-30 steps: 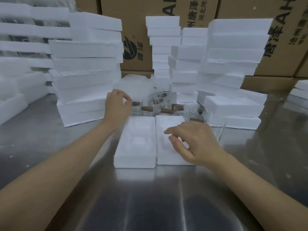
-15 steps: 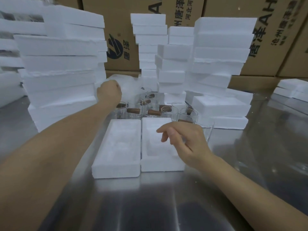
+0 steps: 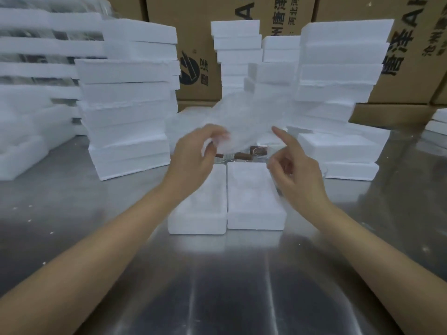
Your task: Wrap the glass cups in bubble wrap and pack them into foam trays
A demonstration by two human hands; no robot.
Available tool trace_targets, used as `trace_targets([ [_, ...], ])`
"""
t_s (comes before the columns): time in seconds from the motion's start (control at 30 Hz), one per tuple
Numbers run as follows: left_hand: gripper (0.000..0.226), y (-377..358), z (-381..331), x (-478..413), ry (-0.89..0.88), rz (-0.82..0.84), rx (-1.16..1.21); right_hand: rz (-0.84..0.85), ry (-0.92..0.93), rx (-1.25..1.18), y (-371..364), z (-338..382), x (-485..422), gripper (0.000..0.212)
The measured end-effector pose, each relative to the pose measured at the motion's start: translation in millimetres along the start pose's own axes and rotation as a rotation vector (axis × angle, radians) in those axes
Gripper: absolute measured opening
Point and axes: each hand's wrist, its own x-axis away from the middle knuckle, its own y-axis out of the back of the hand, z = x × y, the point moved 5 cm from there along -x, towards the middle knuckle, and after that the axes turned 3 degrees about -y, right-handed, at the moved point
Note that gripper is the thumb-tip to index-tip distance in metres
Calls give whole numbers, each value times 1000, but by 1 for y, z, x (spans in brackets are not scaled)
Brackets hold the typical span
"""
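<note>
Head view: we lift a bubble wrap sheet (image 3: 244, 122) above 2 foam trays (image 3: 254, 197).
Our left hand (image 3: 193, 160) pinches its lower edge; our right hand (image 3: 297, 175), beside it, grasps nothing, forefinger extended.

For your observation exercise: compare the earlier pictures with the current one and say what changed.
The left hand came back from behind the cups pinching a bubble wrap sheet, lifted over the two foam trays. The right hand rose toward it, empty. Trays and foam stacks stayed put.

The cardboard boxes (image 3: 200, 44) along the top of the frame carried black print: a round logo at upper centre, the characters 唐泽 and 河北 above it, and 唐泽 with large letters "A" at upper right, cut off.
</note>
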Motion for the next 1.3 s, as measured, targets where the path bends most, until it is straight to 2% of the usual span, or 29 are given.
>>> trace_targets([
  [0.07, 24, -2, 2, 21, 74, 186, -11, 74, -26, 77, -4, 0, -3, 59],
  [0.13, 16, 0, 6, 32, 177, 290, -48, 102, -32, 112, -6, 0, -3, 43],
  [0.2, 39, -1, 6, 35, 130, 365, -266, 97, -15, 152, -9, 3, 0, 16],
  [0.23, 47, -3, 5, 35, 99, 392, -367, 93, -5, 201, -11, 5, 1, 14],
  [0.27, 46, -4, 3, 34, 66, 390, -438, 103, 5, 235, -13, 5, 2, 16],
  [0.37, 18, -3, -1, 32, -13, 303, -462, 95, 6, 318, -11, 6, 1, 10],
  [0.47, 12, 5, 1, 31, 84, 203, -386, 24, -90, 513, 8, -6, -9, 12],
  [0.57, 18, 8, 6, 32, 139, 231, -373, 154, -265, 812, 19, -30, -13, 25],
  [0.63, 12, 7, 10, 33, 132, 285, -385, 269, -376, 865, 20, -40, -10, 27],
  [0.67, 12, 6, 10, 33, 132, 299, -387, 302, -410, 836, 19, -42, -9, 27],
  [0.8, 48, 3, 6, 32, 146, 283, -424, 302, -417, 744, 17, -43, -7, 31],
  [0.93, 29, 3, 7, 33, 125, 335, -396, 196, -423, 535, 24, -40, -11, 30],
  [1.07, 9, 2, 9, 34, 276, 322, -192, 77, -378, 192, 39, -24, -25, 24],
  [1.2, 16, 7, 15, 34, 409, 259, -79, -124, -312, -315, 55, -5, -28, 27],
  [1.3, 16, 7, 18, 35, 474, 230, -12, -139, -374, -645, 55, -3, -27, 21],
])
